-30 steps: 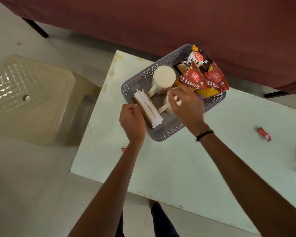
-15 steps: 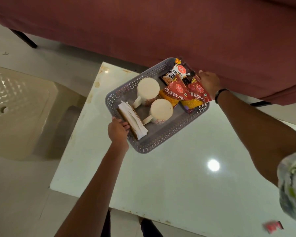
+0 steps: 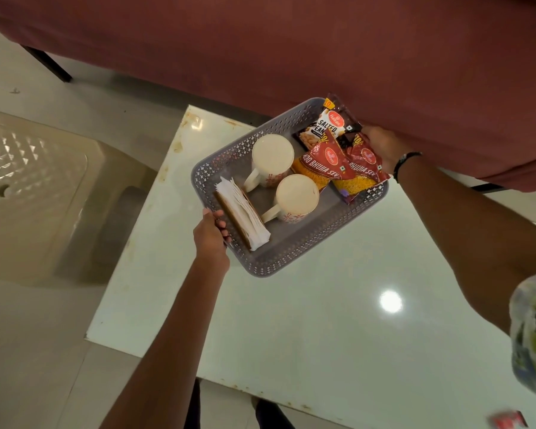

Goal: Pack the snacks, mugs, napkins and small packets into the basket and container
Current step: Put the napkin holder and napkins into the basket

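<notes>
A grey perforated basket [image 3: 294,249] sits on the white table [image 3: 291,329]. Inside it stand two white mugs [image 3: 271,164] [image 3: 296,196], a stack of white napkins in a brown holder [image 3: 242,216], and several snack packets: salted peanuts [image 3: 327,126] and two red bhujia sev bags [image 3: 322,164] [image 3: 364,167]. My left hand [image 3: 212,235] grips the basket's near-left rim beside the napkins. At the far-right end, my right hand [image 3: 381,147] holds the basket behind the snack bags; its fingers are mostly hidden.
A small red packet [image 3: 508,421] lies blurred on the table at the bottom right. A beige plastic stool [image 3: 34,187] stands left of the table. A maroon sofa [image 3: 291,41] runs along the far side, close to the basket.
My right hand left the mug and moved to the basket's far-right end. My left hand took the near-left rim. The view shifted, so the red packet now sits at the bottom right.
</notes>
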The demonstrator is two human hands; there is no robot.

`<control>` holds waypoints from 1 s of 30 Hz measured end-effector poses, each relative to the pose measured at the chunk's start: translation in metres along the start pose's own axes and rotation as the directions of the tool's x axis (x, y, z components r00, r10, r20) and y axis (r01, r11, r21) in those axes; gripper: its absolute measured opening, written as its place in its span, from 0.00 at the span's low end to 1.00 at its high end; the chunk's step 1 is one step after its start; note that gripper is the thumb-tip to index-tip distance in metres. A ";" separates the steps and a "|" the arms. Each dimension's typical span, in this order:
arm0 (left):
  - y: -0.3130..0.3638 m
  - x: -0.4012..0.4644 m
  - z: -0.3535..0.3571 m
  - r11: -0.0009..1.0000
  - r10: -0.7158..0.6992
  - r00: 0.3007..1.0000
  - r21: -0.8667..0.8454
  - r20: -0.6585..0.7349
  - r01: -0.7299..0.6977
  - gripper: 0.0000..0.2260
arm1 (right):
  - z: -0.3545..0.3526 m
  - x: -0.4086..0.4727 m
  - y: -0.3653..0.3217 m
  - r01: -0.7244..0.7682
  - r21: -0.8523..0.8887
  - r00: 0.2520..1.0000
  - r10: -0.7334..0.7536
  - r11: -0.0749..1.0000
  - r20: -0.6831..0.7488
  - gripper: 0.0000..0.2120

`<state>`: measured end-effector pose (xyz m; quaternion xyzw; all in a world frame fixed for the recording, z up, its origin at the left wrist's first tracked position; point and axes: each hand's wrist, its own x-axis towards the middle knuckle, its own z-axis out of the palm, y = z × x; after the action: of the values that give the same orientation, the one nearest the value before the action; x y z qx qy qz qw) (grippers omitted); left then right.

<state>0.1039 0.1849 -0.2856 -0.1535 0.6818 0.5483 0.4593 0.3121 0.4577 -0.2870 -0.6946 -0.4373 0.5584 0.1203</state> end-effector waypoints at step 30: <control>0.019 -0.081 -0.017 0.991 0.037 0.995 0.121 0.094 -0.049 0.15 | -0.080 -0.140 0.071 -0.108 0.398 0.973 0.015 0.911 0.231 0.17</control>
<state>0.1257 0.1529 -0.2103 -0.0848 0.6956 0.5214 0.4869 0.4168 0.3377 -0.2117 -0.6006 -0.2997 0.7152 0.1948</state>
